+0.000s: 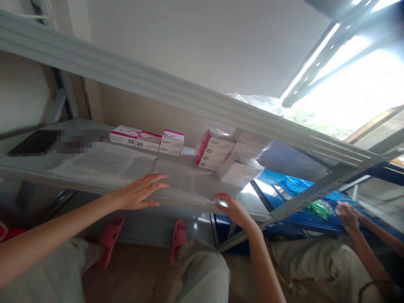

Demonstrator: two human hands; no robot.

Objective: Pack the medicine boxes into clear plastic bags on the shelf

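Note:
My left hand [140, 191] lies flat, fingers spread, on a clear plastic sheet [126, 166] at the front edge of a grey metal shelf [28, 166]. My right hand [232, 208] pinches the same sheet's front edge further right, fingers closed on the plastic. Behind the sheet stand three white-and-pink boxes [147, 140] in a row. To their right a plastic-wrapped stack of more such boxes [227, 158] leans on the shelf.
A dark phone [33, 142] lies at the shelf's left end. A grey shelf beam [189, 99] crosses overhead. At the right another person's hand [347, 214] reaches into a blue bin [293, 185]. My knees and pink slippers [110, 240] are below.

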